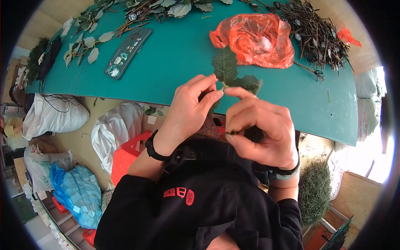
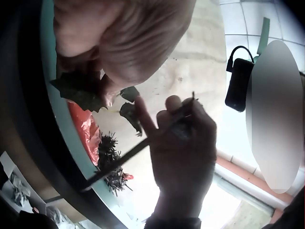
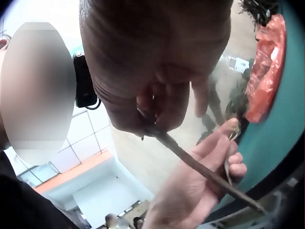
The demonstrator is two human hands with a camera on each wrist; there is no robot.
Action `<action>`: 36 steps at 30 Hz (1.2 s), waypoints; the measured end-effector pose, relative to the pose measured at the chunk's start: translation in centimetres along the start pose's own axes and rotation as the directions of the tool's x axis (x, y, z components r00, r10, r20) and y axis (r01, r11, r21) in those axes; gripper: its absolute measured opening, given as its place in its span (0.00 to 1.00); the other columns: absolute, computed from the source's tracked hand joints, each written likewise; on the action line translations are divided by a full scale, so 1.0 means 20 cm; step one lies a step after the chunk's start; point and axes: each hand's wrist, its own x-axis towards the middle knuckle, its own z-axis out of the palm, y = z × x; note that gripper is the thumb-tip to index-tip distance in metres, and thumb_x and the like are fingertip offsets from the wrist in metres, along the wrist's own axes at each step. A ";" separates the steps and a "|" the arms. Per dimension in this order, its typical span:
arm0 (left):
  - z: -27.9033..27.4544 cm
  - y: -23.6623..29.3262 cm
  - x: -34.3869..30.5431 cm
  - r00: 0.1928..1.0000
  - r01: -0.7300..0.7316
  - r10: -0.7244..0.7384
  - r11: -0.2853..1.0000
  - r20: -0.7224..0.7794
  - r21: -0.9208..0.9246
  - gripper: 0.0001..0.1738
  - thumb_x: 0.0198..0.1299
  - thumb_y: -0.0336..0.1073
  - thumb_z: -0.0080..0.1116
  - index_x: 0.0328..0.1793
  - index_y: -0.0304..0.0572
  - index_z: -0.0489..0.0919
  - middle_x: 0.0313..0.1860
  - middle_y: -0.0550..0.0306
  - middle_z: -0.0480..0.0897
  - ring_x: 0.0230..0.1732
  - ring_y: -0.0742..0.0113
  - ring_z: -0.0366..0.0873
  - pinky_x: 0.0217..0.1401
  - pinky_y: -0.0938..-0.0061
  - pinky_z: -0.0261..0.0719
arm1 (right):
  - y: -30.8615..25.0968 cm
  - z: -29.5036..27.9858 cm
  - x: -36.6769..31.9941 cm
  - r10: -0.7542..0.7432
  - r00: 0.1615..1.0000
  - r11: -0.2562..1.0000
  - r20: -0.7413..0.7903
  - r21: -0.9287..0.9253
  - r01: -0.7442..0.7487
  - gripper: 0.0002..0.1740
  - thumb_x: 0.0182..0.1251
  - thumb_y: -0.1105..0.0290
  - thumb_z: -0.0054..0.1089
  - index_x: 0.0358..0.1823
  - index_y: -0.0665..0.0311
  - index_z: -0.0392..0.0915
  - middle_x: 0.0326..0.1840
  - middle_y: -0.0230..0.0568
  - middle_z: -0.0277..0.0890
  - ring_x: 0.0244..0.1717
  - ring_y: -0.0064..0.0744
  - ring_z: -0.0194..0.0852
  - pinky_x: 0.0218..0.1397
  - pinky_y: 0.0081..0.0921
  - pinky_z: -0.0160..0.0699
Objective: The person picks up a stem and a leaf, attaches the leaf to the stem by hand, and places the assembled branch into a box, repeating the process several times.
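My left hand (image 1: 187, 108) pinches the base of a small sprig of green artificial leaves (image 1: 225, 66) between thumb and fingertips, above the table's near edge. One leaf points up and another (image 1: 248, 84) spreads to the right. Close beside it, my right hand (image 1: 264, 129) grips a thin brown stem (image 3: 205, 171) between thumb and curled fingers, its index finger reaching toward the sprig. In the left wrist view the stem (image 2: 136, 150) runs slantwise out of the right hand, one tip showing above the fingers.
On the green table (image 1: 179, 62) lie a crumpled red plastic bag (image 1: 254, 41), a bundle of dark stems (image 1: 318, 35), a phone in a flowered case (image 1: 127, 54) and leafy branches (image 1: 91, 43). White sacks (image 1: 116, 129) and a blue bag (image 1: 81, 191) stand on the floor.
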 end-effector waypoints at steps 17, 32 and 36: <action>-0.04 0.05 -0.06 0.960 0.264 -0.181 0.832 0.212 -0.488 0.13 0.61 0.25 0.59 0.52 0.32 0.76 0.42 0.61 0.80 0.42 0.79 0.76 0.47 0.83 0.76 | 0.03 0.10 -0.03 0.209 0.928 0.876 -0.308 -0.364 -0.317 0.06 0.50 0.84 0.60 0.28 0.69 0.73 0.24 0.38 0.70 0.24 0.27 0.70 0.28 0.22 0.69; -0.07 0.09 -0.08 0.960 0.248 -0.145 0.833 0.238 -0.495 0.22 0.57 0.22 0.61 0.59 0.31 0.74 0.49 0.57 0.80 0.46 0.76 0.76 0.50 0.80 0.77 | 0.01 0.13 -0.03 0.177 0.943 0.816 -0.282 -0.494 -0.301 0.06 0.48 0.84 0.61 0.28 0.69 0.75 0.25 0.37 0.66 0.23 0.28 0.68 0.27 0.23 0.68; -0.07 0.10 -0.08 0.959 0.252 -0.146 0.831 0.242 -0.497 0.23 0.57 0.22 0.61 0.60 0.31 0.73 0.49 0.56 0.80 0.46 0.75 0.75 0.51 0.79 0.77 | 0.01 0.13 -0.03 0.166 0.941 0.816 -0.294 -0.494 -0.298 0.06 0.48 0.84 0.61 0.29 0.69 0.75 0.25 0.37 0.65 0.23 0.27 0.67 0.27 0.23 0.67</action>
